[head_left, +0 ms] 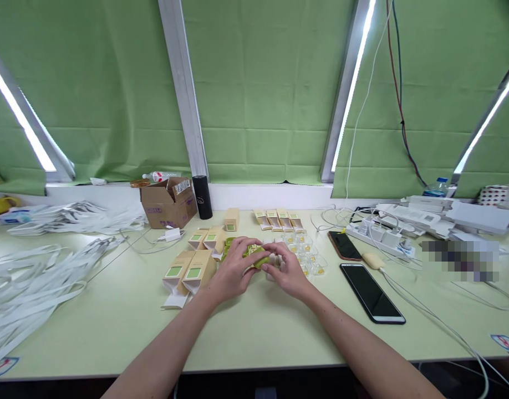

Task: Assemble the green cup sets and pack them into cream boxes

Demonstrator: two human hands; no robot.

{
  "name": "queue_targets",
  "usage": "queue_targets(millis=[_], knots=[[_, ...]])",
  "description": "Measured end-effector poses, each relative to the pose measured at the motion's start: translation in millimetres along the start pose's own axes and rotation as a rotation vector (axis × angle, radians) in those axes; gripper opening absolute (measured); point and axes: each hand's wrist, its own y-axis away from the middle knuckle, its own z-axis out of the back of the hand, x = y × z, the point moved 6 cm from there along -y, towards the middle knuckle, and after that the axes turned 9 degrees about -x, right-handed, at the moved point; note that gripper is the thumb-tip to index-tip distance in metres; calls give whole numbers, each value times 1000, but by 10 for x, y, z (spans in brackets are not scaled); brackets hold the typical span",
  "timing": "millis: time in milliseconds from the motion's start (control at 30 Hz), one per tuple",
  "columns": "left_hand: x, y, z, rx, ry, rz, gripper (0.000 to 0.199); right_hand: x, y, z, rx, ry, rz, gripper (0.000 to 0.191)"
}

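Flat white straps [86,257] lie far left of the fingers [249,242], with tan cardboard boxes bearing green labels [200,270] just left. Over the pale counter [258,332], the left hand [234,271] and right hand [293,274], fingers curled nearly closed, grip a small olive-green piece [260,262] between them. Clear plastic cups with yellow centres [319,268] sit just right, a white-framed, black-screened phone [373,293] farther right.

Green piece [261,262] partly hidden by left fingers [253,257]
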Motion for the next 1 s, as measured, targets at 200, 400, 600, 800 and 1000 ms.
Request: queue_targets(millis=[200, 400, 600, 800, 1000], knots=[[230, -18, 85, -193, 205, 233, 39, 76, 1, 34, -21, 148, 179, 29], [629, 71, 39, -377, 616, 710, 52, 107, 104, -147, 198, 627, 380, 17], [667, 102, -83, -406, 927, 814, 61, 49, 206, -313, 392, 909, 420, 14], [605, 88, -132, -366, 1084, 800, 65, 27, 227, -369, 444, 989, 427, 17], [578, 84, -129, -368, 1094, 788, 58, 33, 242, -400, 488, 1014, 429, 15]])
